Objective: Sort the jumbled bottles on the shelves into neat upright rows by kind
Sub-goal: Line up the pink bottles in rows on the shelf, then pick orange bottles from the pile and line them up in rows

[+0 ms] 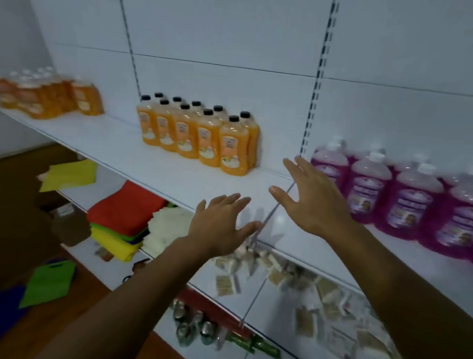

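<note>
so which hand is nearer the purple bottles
Right. The right hand hovers open just left of the purple bottles, nearly at the first one. The left hand is further left, over the shelf edge.

left hand (220, 223): bare, no rings | right hand (313, 197): bare | forearms: unsleeved

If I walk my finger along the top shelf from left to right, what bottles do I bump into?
Blurry orange bottles with pale caps → orange bottles with black caps → purple bottles with white caps.
</note>
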